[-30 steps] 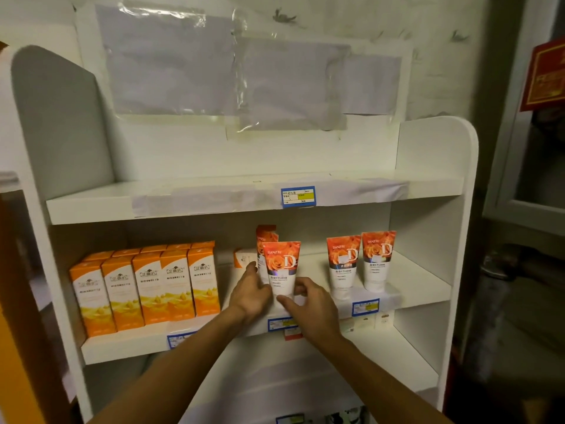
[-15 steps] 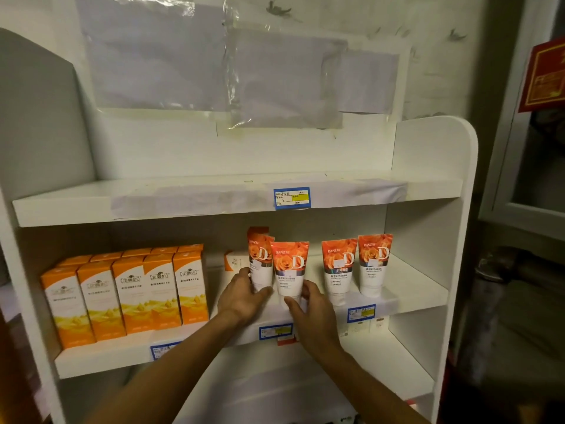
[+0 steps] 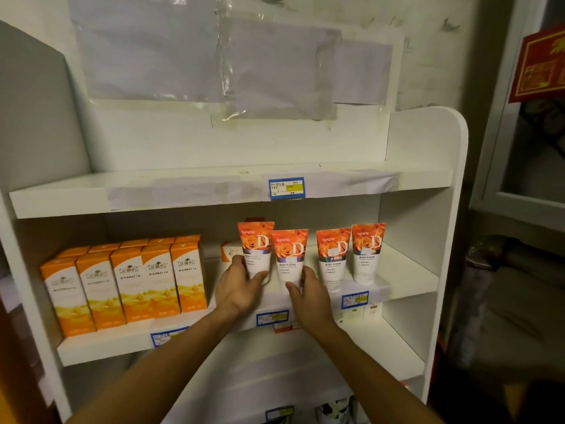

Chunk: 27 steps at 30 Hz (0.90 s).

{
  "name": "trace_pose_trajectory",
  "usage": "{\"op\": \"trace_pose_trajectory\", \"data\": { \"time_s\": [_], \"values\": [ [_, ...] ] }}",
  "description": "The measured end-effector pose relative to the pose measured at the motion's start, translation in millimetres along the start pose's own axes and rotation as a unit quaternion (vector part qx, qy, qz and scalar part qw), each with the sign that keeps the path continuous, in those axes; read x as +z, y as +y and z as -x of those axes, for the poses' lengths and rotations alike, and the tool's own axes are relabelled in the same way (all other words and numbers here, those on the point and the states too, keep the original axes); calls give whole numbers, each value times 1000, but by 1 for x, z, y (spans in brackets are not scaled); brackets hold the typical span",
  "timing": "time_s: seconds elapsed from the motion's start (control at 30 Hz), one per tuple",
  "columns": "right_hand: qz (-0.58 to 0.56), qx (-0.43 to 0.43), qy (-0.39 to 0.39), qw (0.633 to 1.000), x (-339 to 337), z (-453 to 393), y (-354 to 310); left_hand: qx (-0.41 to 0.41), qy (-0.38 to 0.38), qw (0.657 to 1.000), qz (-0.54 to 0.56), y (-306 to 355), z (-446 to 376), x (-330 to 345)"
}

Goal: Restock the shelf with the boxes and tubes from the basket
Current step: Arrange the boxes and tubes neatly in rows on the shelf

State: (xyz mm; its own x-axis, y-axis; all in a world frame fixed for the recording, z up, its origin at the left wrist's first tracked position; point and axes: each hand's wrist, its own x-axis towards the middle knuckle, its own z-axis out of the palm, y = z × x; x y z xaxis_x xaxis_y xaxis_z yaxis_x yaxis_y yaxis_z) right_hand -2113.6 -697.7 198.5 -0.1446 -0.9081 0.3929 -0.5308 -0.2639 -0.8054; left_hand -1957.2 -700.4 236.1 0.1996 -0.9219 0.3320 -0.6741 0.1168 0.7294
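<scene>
- Leftmost rose-print tube (image 3: 256,250) is clasped low by left hand (image 3: 237,287); the neighbouring tube (image 3: 290,258) is pinched by right hand (image 3: 308,293); both stand cap-down on the middle shelf (image 3: 406,270).
- Toppling is judged likely if either tube is released tilted; the two tubes at right (image 3: 350,255) could be knocked over.

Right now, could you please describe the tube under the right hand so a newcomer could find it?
On the white shelf unit, look at the middle shelf, right of the orange boxes. Four rose-printed tubes stand there; it is the second tube from the left, sitting lower and further forward than the others, the right hand at its base.
</scene>
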Motion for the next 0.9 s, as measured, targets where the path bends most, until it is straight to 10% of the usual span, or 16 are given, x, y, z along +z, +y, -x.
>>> {"op": "trace_pose_trajectory", "data": {
  "time_s": [0.53,0.7,0.9],
  "values": [
    [40,34,-39,998,-15,18,-27,-43,-38,996,-63,4,27,-14],
    [8,14,95,995,-54,39,-13,-59,-46,997,-11,-5,20,-4],
    [-33,73,192,978,-100,36,20,-65,138,988,20,28,56,8]
  ]
}}
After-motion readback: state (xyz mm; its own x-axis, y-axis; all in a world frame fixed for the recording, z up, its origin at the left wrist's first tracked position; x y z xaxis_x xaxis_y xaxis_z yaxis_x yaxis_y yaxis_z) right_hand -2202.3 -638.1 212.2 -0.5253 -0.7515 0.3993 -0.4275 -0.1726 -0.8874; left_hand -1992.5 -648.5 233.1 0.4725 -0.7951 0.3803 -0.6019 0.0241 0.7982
